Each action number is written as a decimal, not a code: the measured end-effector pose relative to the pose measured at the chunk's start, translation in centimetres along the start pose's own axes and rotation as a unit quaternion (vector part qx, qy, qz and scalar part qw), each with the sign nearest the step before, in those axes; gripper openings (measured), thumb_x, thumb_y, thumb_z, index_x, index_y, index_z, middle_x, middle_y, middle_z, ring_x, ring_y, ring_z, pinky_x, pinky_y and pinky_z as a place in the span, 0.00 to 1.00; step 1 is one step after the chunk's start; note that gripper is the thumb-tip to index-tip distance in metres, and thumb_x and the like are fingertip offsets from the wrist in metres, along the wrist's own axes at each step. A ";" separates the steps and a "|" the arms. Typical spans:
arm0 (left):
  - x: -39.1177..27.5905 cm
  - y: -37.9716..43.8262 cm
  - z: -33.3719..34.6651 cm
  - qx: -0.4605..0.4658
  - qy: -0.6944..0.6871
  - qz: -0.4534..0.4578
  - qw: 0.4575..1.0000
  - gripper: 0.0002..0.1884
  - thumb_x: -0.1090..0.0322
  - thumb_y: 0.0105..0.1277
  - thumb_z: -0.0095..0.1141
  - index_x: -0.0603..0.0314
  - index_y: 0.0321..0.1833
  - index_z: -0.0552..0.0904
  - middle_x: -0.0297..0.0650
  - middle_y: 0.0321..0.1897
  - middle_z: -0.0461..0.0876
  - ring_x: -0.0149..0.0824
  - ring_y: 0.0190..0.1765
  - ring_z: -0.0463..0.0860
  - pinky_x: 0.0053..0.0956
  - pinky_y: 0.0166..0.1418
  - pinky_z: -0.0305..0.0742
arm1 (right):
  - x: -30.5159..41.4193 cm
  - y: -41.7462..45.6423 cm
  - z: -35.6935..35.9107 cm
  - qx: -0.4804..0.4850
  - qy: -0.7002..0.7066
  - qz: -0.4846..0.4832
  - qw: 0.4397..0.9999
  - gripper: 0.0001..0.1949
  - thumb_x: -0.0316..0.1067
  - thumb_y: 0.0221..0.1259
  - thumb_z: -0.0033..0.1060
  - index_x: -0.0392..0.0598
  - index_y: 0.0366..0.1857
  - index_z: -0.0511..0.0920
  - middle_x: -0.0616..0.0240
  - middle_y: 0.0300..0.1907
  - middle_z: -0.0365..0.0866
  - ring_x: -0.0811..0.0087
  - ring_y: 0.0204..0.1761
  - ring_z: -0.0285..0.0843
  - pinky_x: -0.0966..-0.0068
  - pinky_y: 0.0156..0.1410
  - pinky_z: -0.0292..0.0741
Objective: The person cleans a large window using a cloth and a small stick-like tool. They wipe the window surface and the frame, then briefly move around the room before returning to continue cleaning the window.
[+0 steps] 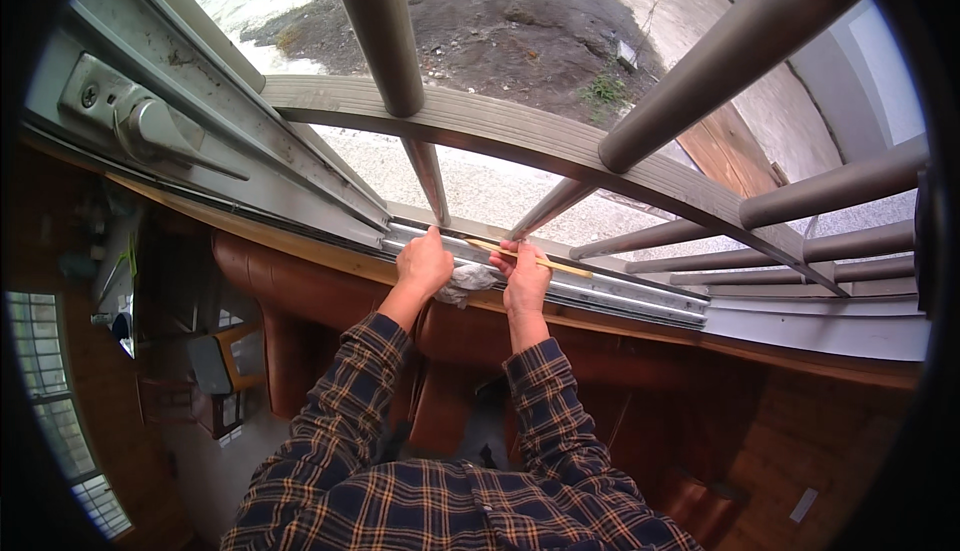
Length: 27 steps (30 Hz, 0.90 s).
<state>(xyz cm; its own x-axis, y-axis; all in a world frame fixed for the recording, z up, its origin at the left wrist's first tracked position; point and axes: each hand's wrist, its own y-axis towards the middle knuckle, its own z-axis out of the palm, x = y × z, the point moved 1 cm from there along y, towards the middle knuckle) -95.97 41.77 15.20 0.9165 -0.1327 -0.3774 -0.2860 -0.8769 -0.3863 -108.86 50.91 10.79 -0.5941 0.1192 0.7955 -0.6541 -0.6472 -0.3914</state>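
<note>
My right hand grips a thin yellow wooden stick slantwise above the window track. The stick's darker far end points left toward the outer groove, its tip too small to make out. Beside it on the left, my left hand rests at the aluminium window track, fingers curled, near the foot of a metal bar. Whether anything is inside those fingers is hidden. Between both hands a crumpled whitish cloth or tissue lies on the track's inner edge.
Brown metal window bars and a ribbed crossbar stand just beyond my hands. At left is the sliding sash with its metal latch. A brown leather sofa sits below the wooden sill. Outside lies a soil mound.
</note>
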 end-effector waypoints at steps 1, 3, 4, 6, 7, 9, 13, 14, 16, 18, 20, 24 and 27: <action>0.3 0.1 0.0 0.002 -0.013 0.000 1.000 0.20 0.65 0.57 0.50 0.58 0.54 0.77 0.57 0.40 0.83 0.58 0.48 0.81 0.49 0.55 0.74 | -0.2 0.0 0.1 -0.006 0.003 0.001 1.000 0.13 0.35 0.72 0.44 0.34 0.37 0.74 0.54 0.35 0.80 0.64 0.31 0.82 0.73 0.35 0.83; 0.0 0.0 0.4 -0.001 -0.036 -0.010 0.999 0.21 0.65 0.56 0.50 0.57 0.55 0.77 0.58 0.40 0.82 0.58 0.48 0.81 0.49 0.55 0.74 | -0.3 0.3 -0.3 -0.008 0.010 0.010 1.000 0.12 0.34 0.72 0.44 0.34 0.37 0.74 0.54 0.35 0.80 0.65 0.30 0.82 0.73 0.34 0.83; -0.6 -0.1 1.1 -0.001 -0.037 -0.012 0.999 0.20 0.65 0.57 0.50 0.58 0.54 0.77 0.58 0.40 0.83 0.58 0.48 0.81 0.48 0.54 0.74 | -0.2 0.6 -1.0 -0.012 0.015 0.015 1.000 0.12 0.34 0.72 0.44 0.34 0.37 0.73 0.54 0.35 0.80 0.65 0.30 0.82 0.73 0.34 0.83; -1.6 0.0 1.8 0.001 -0.035 -0.006 0.999 0.18 0.66 0.58 0.51 0.61 0.51 0.78 0.57 0.40 0.83 0.57 0.48 0.81 0.46 0.54 0.75 | 0.0 0.7 -1.5 -0.029 0.027 0.017 0.999 0.12 0.34 0.72 0.44 0.35 0.38 0.73 0.54 0.35 0.80 0.65 0.29 0.82 0.73 0.33 0.83; -1.7 0.1 1.6 0.001 -0.038 -0.002 0.999 0.18 0.66 0.58 0.51 0.61 0.51 0.78 0.57 0.40 0.83 0.57 0.48 0.81 0.46 0.54 0.75 | -0.1 0.7 -1.2 -0.031 0.028 0.012 0.999 0.12 0.34 0.72 0.44 0.35 0.38 0.73 0.54 0.35 0.80 0.65 0.29 0.82 0.73 0.33 0.83; -1.8 0.1 1.7 0.002 -0.048 0.003 0.999 0.18 0.66 0.57 0.51 0.61 0.51 0.78 0.58 0.40 0.83 0.57 0.48 0.81 0.46 0.55 0.75 | 0.0 0.3 -0.9 -0.035 0.024 0.004 0.999 0.12 0.35 0.72 0.44 0.35 0.38 0.73 0.54 0.34 0.80 0.65 0.29 0.82 0.73 0.33 0.83; -2.0 -0.4 2.2 -0.007 -0.058 -0.001 0.998 0.19 0.67 0.57 0.51 0.62 0.52 0.78 0.59 0.40 0.82 0.58 0.48 0.81 0.47 0.55 0.74 | 0.3 -0.4 -0.5 -0.031 -0.011 -0.019 0.999 0.13 0.35 0.72 0.43 0.34 0.36 0.73 0.54 0.34 0.79 0.65 0.29 0.82 0.73 0.33 0.84; -2.0 -0.5 2.3 -0.011 -0.067 -0.002 0.998 0.19 0.66 0.57 0.51 0.62 0.52 0.78 0.59 0.40 0.82 0.58 0.49 0.81 0.47 0.55 0.74 | 0.3 -0.5 -0.2 -0.021 -0.021 -0.028 0.999 0.13 0.35 0.72 0.42 0.33 0.36 0.73 0.54 0.34 0.79 0.65 0.29 0.82 0.73 0.34 0.84; -2.0 -0.5 2.7 -0.017 -0.083 0.001 0.996 0.18 0.66 0.56 0.51 0.62 0.50 0.78 0.59 0.40 0.82 0.58 0.48 0.81 0.48 0.54 0.74 | 0.2 -0.8 0.8 -0.020 -0.056 -0.056 0.997 0.14 0.33 0.71 0.40 0.33 0.33 0.74 0.55 0.33 0.79 0.66 0.28 0.82 0.73 0.34 0.84; -1.9 -0.6 2.9 -0.022 -0.095 0.011 0.995 0.17 0.66 0.56 0.51 0.63 0.49 0.78 0.59 0.39 0.82 0.59 0.48 0.81 0.49 0.54 0.74 | 0.3 -0.9 1.3 -0.013 -0.089 -0.075 0.993 0.15 0.33 0.71 0.39 0.32 0.32 0.74 0.55 0.32 0.79 0.66 0.27 0.81 0.73 0.34 0.83; -1.7 -0.6 3.2 -0.026 -0.099 0.020 0.995 0.17 0.66 0.55 0.51 0.64 0.48 0.78 0.60 0.39 0.82 0.60 0.47 0.81 0.49 0.53 0.74 | 0.3 -0.9 1.5 0.000 -0.116 -0.095 0.989 0.15 0.34 0.71 0.38 0.32 0.31 0.74 0.55 0.30 0.79 0.67 0.25 0.81 0.74 0.33 0.83; -1.5 -0.5 3.8 -0.036 -0.104 0.030 0.993 0.17 0.66 0.55 0.52 0.65 0.47 0.77 0.61 0.37 0.82 0.61 0.46 0.81 0.51 0.52 0.74 | 0.2 -0.6 0.7 0.012 -0.063 -0.074 0.995 0.15 0.34 0.71 0.38 0.32 0.32 0.74 0.55 0.30 0.79 0.67 0.25 0.81 0.75 0.33 0.83; -1.8 -0.5 3.8 -0.029 -0.104 0.029 0.994 0.17 0.66 0.55 0.52 0.65 0.48 0.77 0.61 0.37 0.82 0.61 0.46 0.81 0.50 0.52 0.74 | 0.3 -0.3 0.5 0.015 -0.044 -0.067 0.997 0.16 0.34 0.71 0.38 0.33 0.31 0.74 0.55 0.30 0.79 0.67 0.25 0.81 0.75 0.32 0.82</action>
<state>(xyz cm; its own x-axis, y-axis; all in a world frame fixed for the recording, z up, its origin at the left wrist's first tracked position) -98.53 44.14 12.89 0.8193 -0.0898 -0.5663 -0.3143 -0.8964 -0.3126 -108.57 50.77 11.35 -0.4583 0.1394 0.8778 -0.7096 -0.6521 -0.2669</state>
